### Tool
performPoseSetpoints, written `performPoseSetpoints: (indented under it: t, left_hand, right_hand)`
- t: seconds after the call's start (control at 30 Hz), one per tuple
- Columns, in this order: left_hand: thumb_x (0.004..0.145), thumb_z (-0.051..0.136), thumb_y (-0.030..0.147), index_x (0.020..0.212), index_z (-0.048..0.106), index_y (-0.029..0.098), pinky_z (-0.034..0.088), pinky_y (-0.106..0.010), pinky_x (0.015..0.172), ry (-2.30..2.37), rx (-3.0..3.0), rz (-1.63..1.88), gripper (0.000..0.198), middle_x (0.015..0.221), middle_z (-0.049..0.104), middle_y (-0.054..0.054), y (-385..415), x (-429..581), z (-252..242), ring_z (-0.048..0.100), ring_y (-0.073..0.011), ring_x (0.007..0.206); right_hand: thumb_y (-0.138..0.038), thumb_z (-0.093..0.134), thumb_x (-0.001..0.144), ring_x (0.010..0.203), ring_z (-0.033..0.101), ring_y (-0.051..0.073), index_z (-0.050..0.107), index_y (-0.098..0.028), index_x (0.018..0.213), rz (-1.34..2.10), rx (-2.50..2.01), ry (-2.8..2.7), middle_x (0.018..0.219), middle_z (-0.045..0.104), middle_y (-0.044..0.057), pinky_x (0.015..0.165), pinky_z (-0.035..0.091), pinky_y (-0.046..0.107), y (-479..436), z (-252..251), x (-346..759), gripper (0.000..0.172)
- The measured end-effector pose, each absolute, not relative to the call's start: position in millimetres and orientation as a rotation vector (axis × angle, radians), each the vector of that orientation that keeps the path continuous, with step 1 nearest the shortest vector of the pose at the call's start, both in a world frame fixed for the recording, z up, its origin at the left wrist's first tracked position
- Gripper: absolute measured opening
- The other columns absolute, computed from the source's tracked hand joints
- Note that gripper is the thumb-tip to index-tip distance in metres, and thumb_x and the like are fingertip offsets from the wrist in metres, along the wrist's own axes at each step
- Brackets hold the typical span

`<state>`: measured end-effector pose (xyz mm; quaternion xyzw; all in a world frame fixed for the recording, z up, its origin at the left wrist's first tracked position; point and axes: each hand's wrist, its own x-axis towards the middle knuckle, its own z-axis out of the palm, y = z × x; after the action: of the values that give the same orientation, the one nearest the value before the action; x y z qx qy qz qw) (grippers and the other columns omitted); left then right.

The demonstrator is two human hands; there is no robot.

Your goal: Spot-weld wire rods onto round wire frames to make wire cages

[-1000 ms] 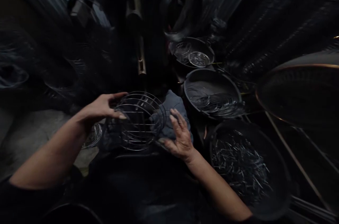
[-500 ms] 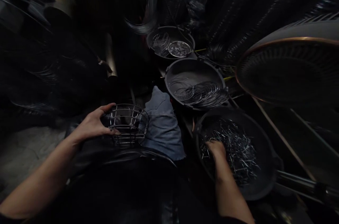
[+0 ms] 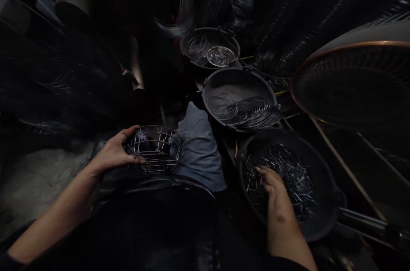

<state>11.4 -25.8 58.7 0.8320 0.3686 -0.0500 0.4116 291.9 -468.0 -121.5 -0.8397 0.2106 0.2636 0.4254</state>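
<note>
My left hand (image 3: 117,150) is closed around the left side of a round wire basket (image 3: 156,151), thumb at the near side and fingers at the far side. The basket is made of thin metal rings and short upright wires. Beside it on the right lies a blue-grey cloth (image 3: 201,151). My right hand (image 3: 271,179) is inside a dark round pan (image 3: 323,220), its fingers curled together over short wire pieces (image 3: 293,173). A few of the pieces stick out at the fingertips, though how many are held is hard to see in the dim light.
Behind that pan stands a grey basin (image 3: 221,81) with many wire rings (image 3: 256,111). Farther back, another basin (image 3: 192,62) holds rings and a small dish (image 3: 221,56). A large fan (image 3: 352,87) is at the right, and a wooden handle (image 3: 136,66) rises left of centre.
My right hand has risen slightly and drawn back among the wire pieces, with its fingers now more visible. My left hand keeps its hold on the wire basket. The view has shifted slightly.
</note>
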Motion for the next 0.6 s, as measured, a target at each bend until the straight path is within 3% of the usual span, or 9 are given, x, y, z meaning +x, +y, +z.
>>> performPoseSetpoints:
  t: [0.27, 0.43, 0.53, 0.6]
  left_hand:
    - [0.050, 0.084, 0.048, 0.141, 0.035, 0.020, 0.042, -0.047, 0.104, 0.896, 2.118, -0.104, 0.108, 0.135, 0.049, -0.013, -25.0, 7.0, 54.0, 0.051, -0.0359, 0.118]
    - [0.048, 0.083, 0.050, 0.139, 0.038, 0.021, 0.039, -0.048, 0.107, 0.898, 2.117, -0.053, 0.106, 0.139, 0.045, -0.011, -28.3, 2.5, 49.9, 0.046, -0.0365, 0.124]
    - [0.046, 0.083, 0.052, 0.139, 0.038, 0.022, 0.038, -0.047, 0.108, 0.865, 2.083, -0.007, 0.107, 0.140, 0.042, -0.010, -27.4, -1.2, 44.1, 0.044, -0.0338, 0.127]
    - [0.046, 0.084, 0.050, 0.141, 0.036, 0.021, 0.038, -0.048, 0.108, 0.867, 2.029, -0.010, 0.110, 0.136, 0.045, -0.010, -25.6, -3.6, 38.7, 0.046, -0.0326, 0.125]
  right_hand:
    - [-0.015, 0.056, 0.090, 0.072, 0.063, 0.012, 0.058, -0.011, 0.101, 0.633, -1.731, 0.649, 0.083, 0.062, 0.001, 0.065, 0.054, 0.026, -467.0, -99.6, 280.7, 0.011]
    - [-0.021, 0.058, 0.091, 0.061, 0.060, 0.009, 0.058, -0.011, 0.101, 0.572, -1.702, 0.746, 0.077, 0.061, -0.001, 0.057, 0.052, 0.023, -453.4, -113.8, 236.3, 0.014]
    - [-0.026, 0.062, 0.088, 0.055, 0.058, 0.009, 0.057, -0.011, 0.107, 0.546, -1.704, 0.743, 0.072, 0.061, -0.001, 0.052, 0.051, 0.022, -454.4, -113.5, 218.0, 0.025]
    - [-0.028, 0.073, 0.078, 0.053, 0.060, 0.011, 0.051, -0.012, 0.122, 0.489, -1.705, 0.684, 0.070, 0.062, -0.002, 0.051, 0.052, 0.023, -457.7, -101.7, 217.4, 0.052]
